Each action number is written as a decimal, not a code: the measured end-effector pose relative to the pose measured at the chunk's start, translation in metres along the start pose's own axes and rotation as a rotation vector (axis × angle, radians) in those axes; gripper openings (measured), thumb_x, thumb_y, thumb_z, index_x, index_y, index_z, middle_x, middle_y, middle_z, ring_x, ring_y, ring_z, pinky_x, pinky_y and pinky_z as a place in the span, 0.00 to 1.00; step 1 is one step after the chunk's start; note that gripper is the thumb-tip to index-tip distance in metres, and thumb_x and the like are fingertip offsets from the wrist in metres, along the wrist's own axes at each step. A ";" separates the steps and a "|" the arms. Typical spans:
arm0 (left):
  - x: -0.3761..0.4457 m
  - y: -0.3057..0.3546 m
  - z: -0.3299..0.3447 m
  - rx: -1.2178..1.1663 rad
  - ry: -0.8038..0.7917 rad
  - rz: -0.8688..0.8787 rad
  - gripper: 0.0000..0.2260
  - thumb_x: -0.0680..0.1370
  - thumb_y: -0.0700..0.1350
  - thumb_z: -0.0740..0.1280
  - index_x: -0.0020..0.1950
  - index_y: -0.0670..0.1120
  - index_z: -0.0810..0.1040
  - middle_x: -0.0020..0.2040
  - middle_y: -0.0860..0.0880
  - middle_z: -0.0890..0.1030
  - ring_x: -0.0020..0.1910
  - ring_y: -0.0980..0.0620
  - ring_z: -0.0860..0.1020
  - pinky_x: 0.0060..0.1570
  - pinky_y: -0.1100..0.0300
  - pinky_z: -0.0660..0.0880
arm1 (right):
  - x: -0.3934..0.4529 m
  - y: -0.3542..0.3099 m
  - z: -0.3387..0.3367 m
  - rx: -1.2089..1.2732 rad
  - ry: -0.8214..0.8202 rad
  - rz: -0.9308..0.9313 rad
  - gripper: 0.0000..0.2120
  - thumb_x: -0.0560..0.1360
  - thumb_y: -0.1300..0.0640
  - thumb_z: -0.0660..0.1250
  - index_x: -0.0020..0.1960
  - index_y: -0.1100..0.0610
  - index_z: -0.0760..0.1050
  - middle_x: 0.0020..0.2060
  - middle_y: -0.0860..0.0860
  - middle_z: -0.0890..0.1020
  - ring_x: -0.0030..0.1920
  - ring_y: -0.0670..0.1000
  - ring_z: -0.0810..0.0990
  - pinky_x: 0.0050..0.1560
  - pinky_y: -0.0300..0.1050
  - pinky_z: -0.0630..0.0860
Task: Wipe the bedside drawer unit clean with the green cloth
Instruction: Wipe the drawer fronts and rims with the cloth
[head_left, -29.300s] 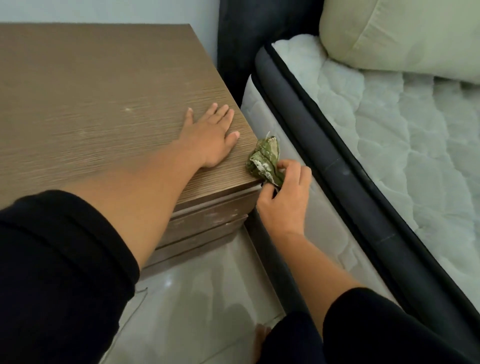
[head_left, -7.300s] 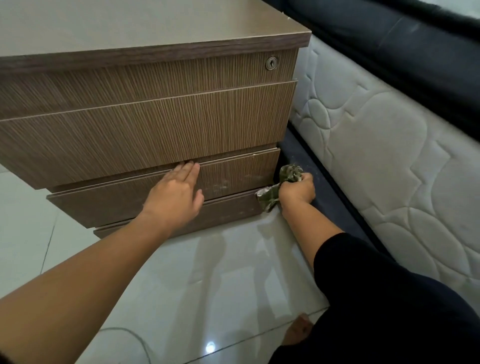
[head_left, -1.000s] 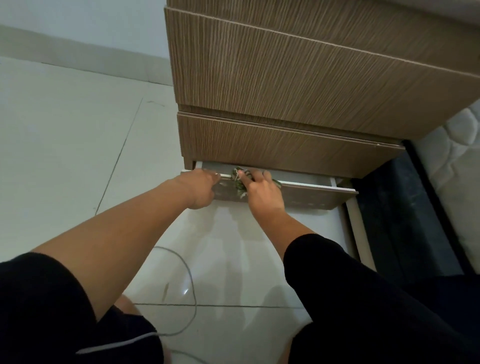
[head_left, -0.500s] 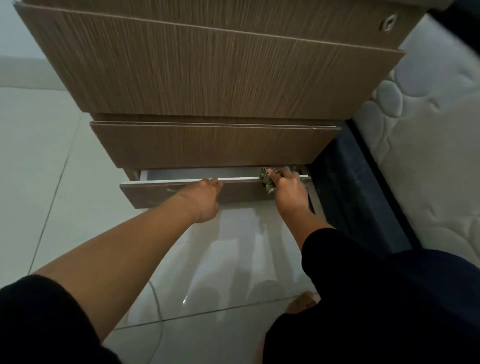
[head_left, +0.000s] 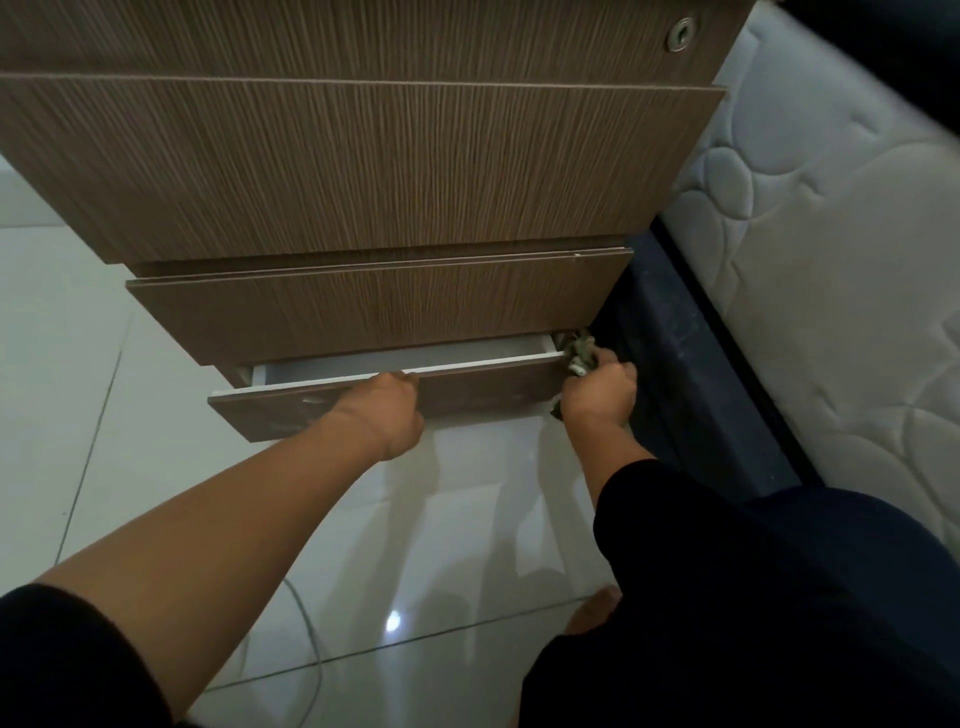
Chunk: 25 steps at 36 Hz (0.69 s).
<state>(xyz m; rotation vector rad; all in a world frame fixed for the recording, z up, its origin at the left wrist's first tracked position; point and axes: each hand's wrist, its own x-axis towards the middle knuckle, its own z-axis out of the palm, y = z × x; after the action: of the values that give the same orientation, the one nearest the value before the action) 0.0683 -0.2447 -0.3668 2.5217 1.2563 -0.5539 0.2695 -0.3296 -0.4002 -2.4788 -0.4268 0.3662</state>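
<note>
Right hand (head_left: 597, 397) clutches the crumpled green cloth (head_left: 577, 354) wiping the open brown wood-grain bottom drawer's (head_left: 483, 387) right end, left hand (head_left: 387, 410) gripping its top edge; probably sweep inside next.

Unit: wood-grain bedside drawer unit (head_left: 363, 166), lock (head_left: 680, 34) top R.
Bottom drawer (head_left: 488, 387): pulled partway out, white interior showing.
L hand (head_left: 387, 410): gripping drawer front's top edge.
R hand (head_left: 600, 397): bunched green cloth (head_left: 579, 353) at drawer's R end.
Beside: mattress (head_left: 831, 260), R.
Floor (head_left: 78, 415): glossy white tile.
</note>
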 end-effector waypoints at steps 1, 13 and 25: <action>-0.001 0.002 0.000 -0.004 0.008 -0.011 0.19 0.78 0.48 0.57 0.67 0.41 0.69 0.65 0.40 0.73 0.62 0.41 0.73 0.58 0.53 0.71 | -0.002 0.001 -0.002 0.086 -0.010 0.145 0.22 0.75 0.62 0.64 0.68 0.55 0.69 0.63 0.59 0.70 0.61 0.60 0.74 0.59 0.47 0.72; 0.003 0.024 0.010 -0.031 -0.122 -0.055 0.27 0.81 0.50 0.53 0.76 0.36 0.52 0.76 0.39 0.54 0.75 0.41 0.54 0.72 0.54 0.53 | 0.013 0.001 0.006 0.537 -0.413 0.539 0.17 0.77 0.62 0.54 0.64 0.52 0.70 0.57 0.57 0.78 0.44 0.55 0.78 0.30 0.43 0.71; 0.019 0.020 0.008 -0.036 -0.165 -0.050 0.28 0.82 0.51 0.52 0.77 0.40 0.48 0.76 0.38 0.37 0.76 0.41 0.41 0.73 0.50 0.51 | 0.031 -0.009 0.028 0.635 -0.437 0.507 0.23 0.78 0.61 0.52 0.69 0.43 0.65 0.59 0.56 0.77 0.51 0.56 0.79 0.44 0.49 0.77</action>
<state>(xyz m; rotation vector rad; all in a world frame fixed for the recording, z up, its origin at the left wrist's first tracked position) 0.0928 -0.2464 -0.3812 2.3669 1.2594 -0.7282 0.2860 -0.2965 -0.4220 -1.8372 0.1567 1.0754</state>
